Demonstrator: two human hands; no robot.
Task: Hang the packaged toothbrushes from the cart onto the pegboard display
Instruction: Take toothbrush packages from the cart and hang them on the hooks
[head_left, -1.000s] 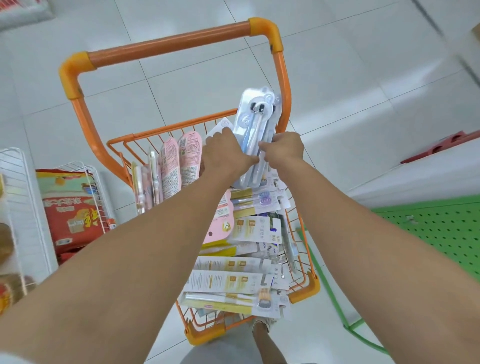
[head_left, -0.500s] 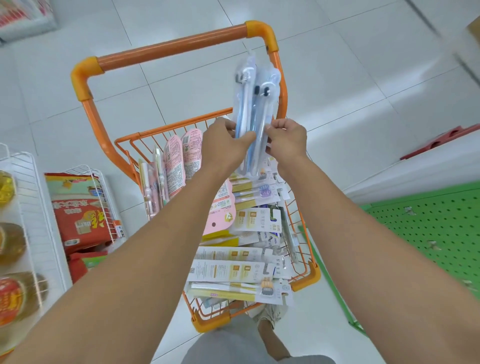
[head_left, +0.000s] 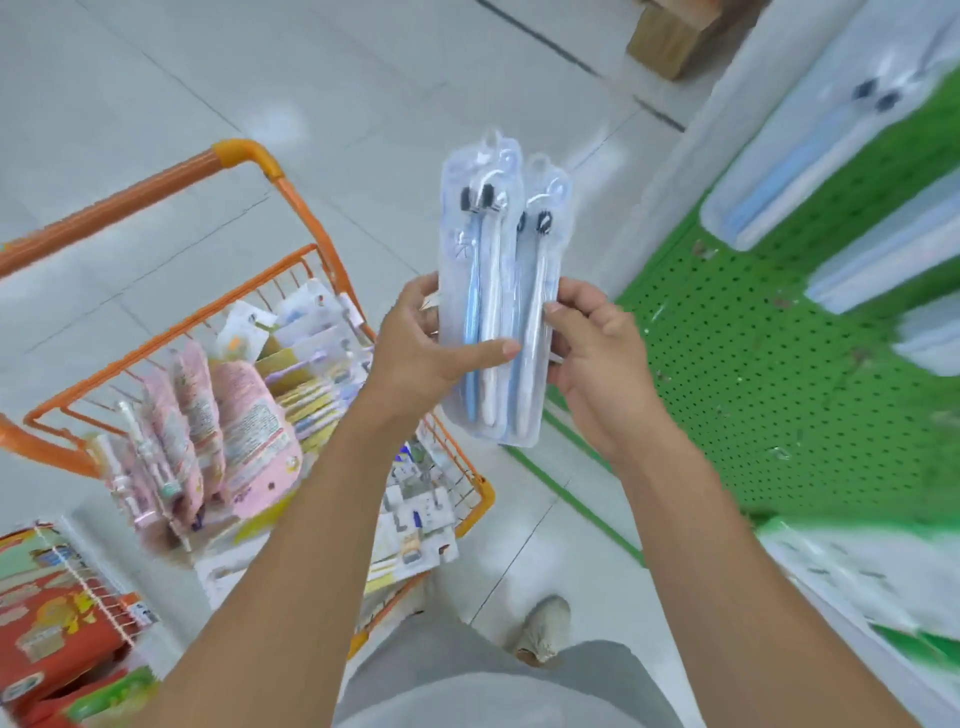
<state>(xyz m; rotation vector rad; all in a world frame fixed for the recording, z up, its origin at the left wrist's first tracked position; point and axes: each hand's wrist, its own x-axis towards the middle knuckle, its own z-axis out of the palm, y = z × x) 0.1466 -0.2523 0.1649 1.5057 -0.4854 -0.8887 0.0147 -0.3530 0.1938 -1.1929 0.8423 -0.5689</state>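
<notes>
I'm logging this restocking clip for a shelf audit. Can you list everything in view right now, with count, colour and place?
clear toothbrush packs: two, clear with blue and white brushes, held up between cart and pegboard
cart: one, orange, left of centre
packs in the cart: many, pink, white and yellow, count unclear
pegboard: one, green, right
hung packs: at least three, clear and blue, blurred, upper right on the pegboard
wire rack: one, white, lower left, holding red bags
cardboard box: one, brown, top on the floor
shoe: one, pale, bottom centre
left hand: grips the packs' left edge
right hand: pinches their right edge
</notes>
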